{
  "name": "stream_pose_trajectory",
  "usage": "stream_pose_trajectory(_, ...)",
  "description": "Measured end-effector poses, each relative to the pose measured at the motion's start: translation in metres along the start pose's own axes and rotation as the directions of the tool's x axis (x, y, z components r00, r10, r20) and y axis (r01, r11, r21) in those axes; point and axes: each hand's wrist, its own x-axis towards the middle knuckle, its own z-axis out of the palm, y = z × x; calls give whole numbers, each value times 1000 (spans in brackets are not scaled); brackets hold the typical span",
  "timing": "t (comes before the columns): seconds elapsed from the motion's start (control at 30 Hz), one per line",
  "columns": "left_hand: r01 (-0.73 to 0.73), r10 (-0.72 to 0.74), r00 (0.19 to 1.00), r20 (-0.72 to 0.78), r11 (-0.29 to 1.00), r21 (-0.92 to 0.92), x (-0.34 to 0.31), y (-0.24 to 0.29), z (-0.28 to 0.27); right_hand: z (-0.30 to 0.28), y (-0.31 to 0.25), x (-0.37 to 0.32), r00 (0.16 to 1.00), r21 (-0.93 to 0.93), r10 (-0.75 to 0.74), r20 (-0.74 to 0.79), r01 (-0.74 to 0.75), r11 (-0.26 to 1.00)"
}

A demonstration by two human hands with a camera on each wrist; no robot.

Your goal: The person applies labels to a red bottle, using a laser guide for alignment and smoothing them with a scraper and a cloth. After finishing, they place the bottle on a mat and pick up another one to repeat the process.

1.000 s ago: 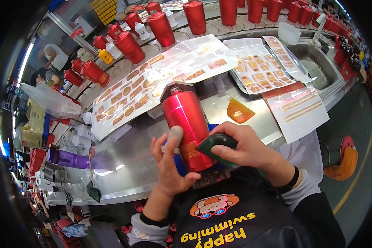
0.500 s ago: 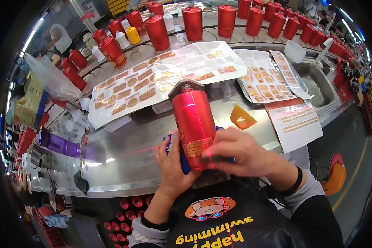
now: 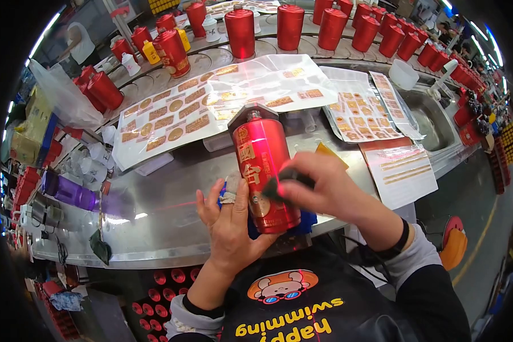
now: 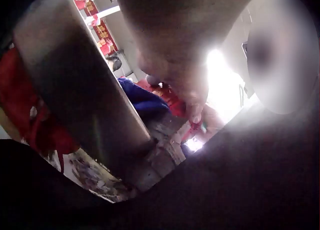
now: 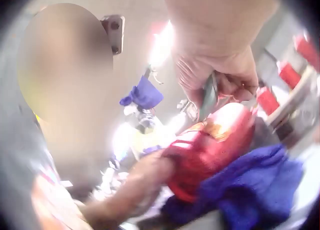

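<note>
A red bottle (image 3: 262,165) with gold characters and a round gold emblem lies on a blue cloth (image 3: 306,223), its neck against a dark angular support (image 3: 239,117). My left hand (image 3: 229,233), fingers extended and one wrapped in light tape, touches the bottle's lower left side, thumb near its base. Between the fingers and thumb of my right hand (image 3: 330,185) is a dark green scraper (image 3: 293,185), its edge at the emblem. In the right wrist view the right hand (image 5: 217,65) holds the scraper (image 5: 209,97) above the bottle (image 5: 200,160). The left wrist view is dark.
Sheets of gold stickers (image 3: 176,114) lie behind the bottle, with another sticker sheet (image 3: 362,114) on a tray to the right. An amber scraper (image 3: 330,154), a sink (image 3: 433,122) and a purple bottle (image 3: 68,191) are around. Red bottles (image 3: 240,31) line a conveyor at the back.
The bottle has turned about its length, bringing the large gold characters and emblem into view. My right hand left the bottle's lower part and is now higher, over the emblem.
</note>
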Motion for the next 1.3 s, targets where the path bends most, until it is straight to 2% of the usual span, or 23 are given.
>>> stream_pose_trajectory(0.07, 24, -24, 999, -45, 1000, -16, 0, 1, 3, -8, 2, 4, 969, -209, -36, -244, -16, 978)
stream_pose_trajectory(0.1, -26, 22, 995, -93, 999, -34, -4, 0, 5, -13, -4, 2, 986, -122, 24, -164, -45, 992)
stream_pose_trajectory(0.17, -140, 124, 976, -181, 987, -74, -16, -2, 10, -9, -4, -6, 996, -11, 52, -73, -52, 999)
stream_pose_trajectory(0.2, -237, 225, 960, -170, 970, -57, -18, -2, 10, -8, -3, -10, 998, 40, 64, -29, -62, 997)
stream_pose_trajectory(0.23, -331, 322, 933, -159, 943, -39, -20, -3, 10, -8, 3, -12, 977, 114, 194, -86, -184, 976)
stream_pose_trajectory(0.27, -419, 412, 899, -150, 908, -18, -20, -4, 11, -9, 6, -14, 960, 185, 256, -113, -233, 955)
stream_pose_trajectory(0.33, -426, 422, 899, -119, 904, -12, -16, -9, 10, -8, 9, -21, 912, 334, 385, -144, -321, 886)
stream_pose_trajectory(0.37, -432, 430, 899, -84, 902, -8, -10, -14, 7, -8, 7, -24, 893, 407, 440, -91, -370, 835)
stream_pose_trajectory(0.43, -442, 442, 895, -56, 897, 8, 3, -20, 4, -4, 12, -29, 895, 417, 436, -94, -363, 833)
stream_pose_trajectory(0.57, -348, 344, 936, -78, 936, -43, 16, -17, 1, 0, 11, -29, 891, 430, 438, -115, -353, 831)
stream_pose_trajectory(0.63, -373, 370, 924, -98, 928, -16, 5, -16, 4, 2, 10, -30, 947, 183, 237, -217, -199, 963)
stream_pose_trajectory(0.7, -427, 427, 896, -123, 904, 26, -8, -18, 8, 2, 3, -31, 972, -115, -39, -231, 13, 993)
stream_pose_trajectory(0.8, -287, 281, 947, -156, 958, -17, -30, -18, 14, -1, -17, -35, 945, -177, -326, 29, 326, 929)
stream_pose_trajectory(0.83, -122, 105, 979, -174, 988, -93, -32, -12, 20, -2, -16, -33, 955, -88, -278, 108, 287, 954)
stream_pose_trajectory(0.93, 108, -111, 994, -26, 989, -105, -16, -6, 16, -2, -3, -9, 996, 50, 80, 41, -82, 995)
stream_pose_trajectory(0.97, 64, -64, 998, 18, 998, -23, -17, -9, 15, 3, 7, 0, 977, -134, -110, -183, 86, 987)
stream_pose_trajectory(1.0, 42, -42, 999, 18, 999, -3, -16, -9, 10, -5, -3, 3, 962, -390, -232, -143, 161, 907)
stream_pose_trajectory(1.07, -1, 0, 1000, 28, 1000, 30, -14, -6, -1, -8, -18, -4, 980, -94, -184, 70, 190, 977)
stream_pose_trajectory(1.1, 14, -14, 1000, 19, 1000, 13, -13, -5, 0, -6, -15, -6, 974, 64, -148, 171, 139, 988)
stream_pose_trajectory(1.17, 42, -41, 999, 14, 999, -23, -12, 0, 3, -5, -4, -5, 996, -112, -89, 8, 89, 990)
stream_pose_trajectory(1.23, 88, -87, 996, 14, 994, -67, -14, -3, 15, -8, 3, 3, 982, -282, -75, -172, 23, 959)
stream_pose_trajectory(1.3, 107, -106, 994, 17, 991, -83, -15, -5, 19, -5, -3, -6, 994, 3, -90, 64, 90, 996)
